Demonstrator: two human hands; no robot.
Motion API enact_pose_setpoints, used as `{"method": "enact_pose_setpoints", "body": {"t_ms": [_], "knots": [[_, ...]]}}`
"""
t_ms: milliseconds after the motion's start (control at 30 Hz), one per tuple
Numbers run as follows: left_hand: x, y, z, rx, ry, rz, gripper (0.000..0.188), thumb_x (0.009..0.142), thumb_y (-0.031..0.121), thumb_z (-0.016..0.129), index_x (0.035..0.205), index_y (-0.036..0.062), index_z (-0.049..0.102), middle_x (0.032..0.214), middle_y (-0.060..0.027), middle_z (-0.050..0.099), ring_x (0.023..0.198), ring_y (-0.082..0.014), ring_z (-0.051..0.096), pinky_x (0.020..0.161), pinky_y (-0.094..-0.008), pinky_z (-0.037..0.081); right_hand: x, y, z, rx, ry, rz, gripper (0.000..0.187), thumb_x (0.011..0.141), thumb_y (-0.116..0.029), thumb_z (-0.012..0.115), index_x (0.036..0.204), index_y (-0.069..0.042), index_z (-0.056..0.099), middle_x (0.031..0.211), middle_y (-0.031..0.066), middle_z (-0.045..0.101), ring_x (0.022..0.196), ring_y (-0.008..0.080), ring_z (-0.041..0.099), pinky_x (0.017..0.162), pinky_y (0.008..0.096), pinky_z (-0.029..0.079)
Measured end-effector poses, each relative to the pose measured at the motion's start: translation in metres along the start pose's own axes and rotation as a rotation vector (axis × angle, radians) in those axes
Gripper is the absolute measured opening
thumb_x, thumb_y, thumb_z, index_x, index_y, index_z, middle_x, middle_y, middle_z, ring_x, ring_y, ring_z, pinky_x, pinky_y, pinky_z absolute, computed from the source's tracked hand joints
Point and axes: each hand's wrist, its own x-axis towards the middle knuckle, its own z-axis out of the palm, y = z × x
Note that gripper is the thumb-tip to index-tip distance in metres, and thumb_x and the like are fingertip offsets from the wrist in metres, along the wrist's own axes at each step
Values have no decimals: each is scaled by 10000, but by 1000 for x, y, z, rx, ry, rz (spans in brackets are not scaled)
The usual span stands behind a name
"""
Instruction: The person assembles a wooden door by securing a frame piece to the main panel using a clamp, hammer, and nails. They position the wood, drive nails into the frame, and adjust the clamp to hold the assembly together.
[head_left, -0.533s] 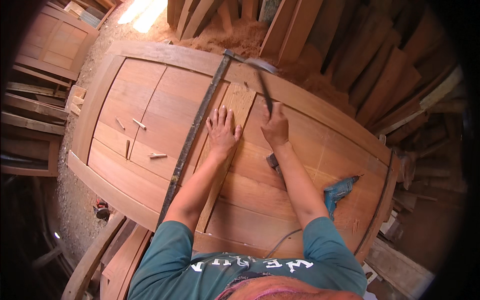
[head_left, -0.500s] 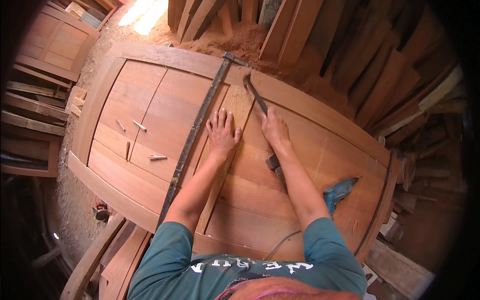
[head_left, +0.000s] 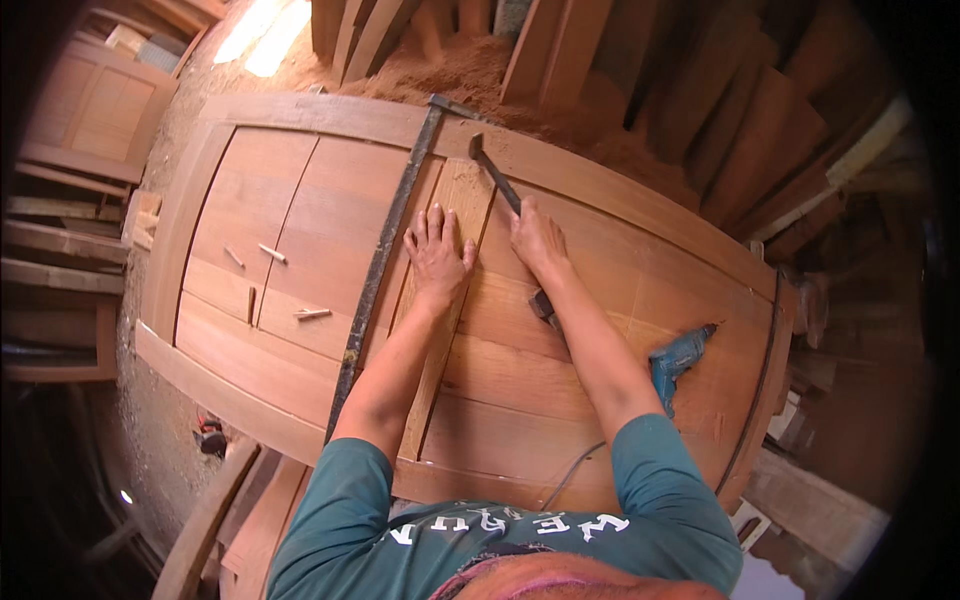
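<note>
A large wooden panel door (head_left: 290,400) lies flat in front of me. My left hand (head_left: 440,262) rests on its paler middle rail (head_left: 462,190), fingers spread, holding nothing. In my right hand (head_left: 540,238) is the dark handle of a hammer (head_left: 493,170); the head end is at the far edge of the door, near the rail's far end. A black-painted metal bar clamp (head_left: 392,235) crosses the door left of my left hand. Next to my right forearm lies a dark block-shaped piece (head_left: 543,305), partly hidden by the arm.
A blue power drill (head_left: 680,360) lies on the door at right, with a cable (head_left: 572,470) nearer me. Several small wooden pegs (head_left: 272,253) lie on the left panels. A second clamp bar (head_left: 758,380) crosses the right end. Boards (head_left: 560,55) stand beyond the door amid sawdust (head_left: 440,75).
The view has shifted slightly. The hammer's head end is turned a little differently, its handle still in my right hand. My left hand stays spread on the rail.
</note>
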Motion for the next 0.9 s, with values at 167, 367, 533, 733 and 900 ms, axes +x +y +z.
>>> {"method": "enact_pose_setpoints", "body": {"t_ms": [167, 367, 533, 733, 900], "knots": [[0, -9, 8, -11, 60, 15, 639, 926, 417, 599, 1460, 76, 511, 1561, -157, 409, 1474, -379, 300, 1183, -609, 211, -52, -24, -57, 63, -47, 61, 275, 1018, -285, 572, 1034, -12, 537, 875, 274, 687, 863, 495, 657, 705, 532, 500], [1, -16, 22, 26, 16, 24, 643, 951, 460, 564, 1479, 98, 502, 1605, -155, 365, 1492, -373, 288, 1195, -605, 199, -267, 2, -146, 420, 144, 167, 213, 1022, -218, 595, 989, -18, 531, 714, 135, 540, 659, 216, 544, 626, 373, 458], [-12, 20, -21, 33, -264, -18, 643, 960, 455, 596, 1486, 105, 476, 1598, -184, 374, 1498, -409, 283, 1183, -619, 237, -474, 81, -158, 466, 417, 435, 209, 1037, -220, 594, 971, -28, 544, 732, -12, 444, 706, 105, 429, 631, 284, 400], [-125, 163, -13, -320, 73, 478, 409, 889, 164, 699, 1279, 63, 626, 1368, -252, 560, 1287, -436, 521, 1076, -511, 427, -635, 141, -171, 655, 662, 773, 296, 1048, -273, 586, 876, -51, 492, 693, -21, 451, 642, 85, 428, 573, 298, 398], [-283, 369, -15, -632, -201, 764, 277, 859, 73, 687, 1131, 23, 690, 1228, -206, 646, 1166, -409, 595, 1005, -472, 477, -755, 207, -175, 761, 767, 884, 304, 1036, -291, 603, 892, -33, 532, 684, 14, 477, 628, 110, 453, 577, 318, 416]]}}
